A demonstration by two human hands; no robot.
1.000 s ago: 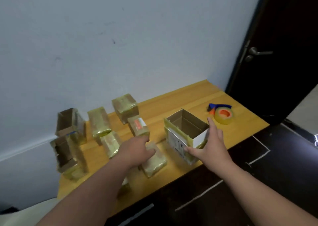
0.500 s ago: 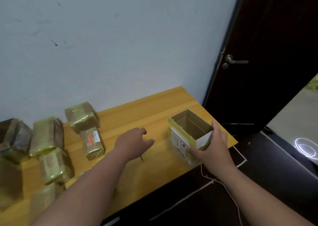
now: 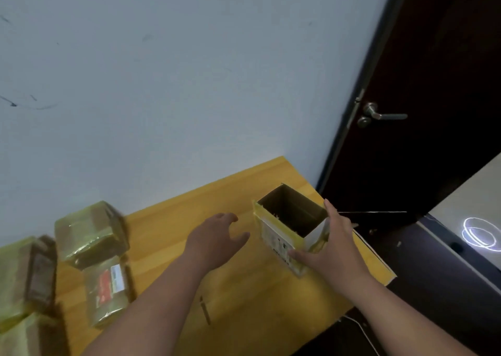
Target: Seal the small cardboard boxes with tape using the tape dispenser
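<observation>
Cardboard box [image 3: 287,228], open-topped: right hand [image 3: 329,250] grasps its near-right corner; left hand [image 3: 217,236] hovers just left, fingers relaxed, holding nothing.

On a yellow wooden table [image 3: 168,236] stands an open box [image 3: 290,226], upright near the right edge. The right hand [image 3: 329,250] grips its near corner, thumb on the front, fingers along the right side. The left hand [image 3: 217,237] hovers just left, fingers loosely spread. Taped boxes [image 3: 90,232], blurred, lie at left, perhaps five. A dark door [image 3: 433,97] stands behind.
</observation>
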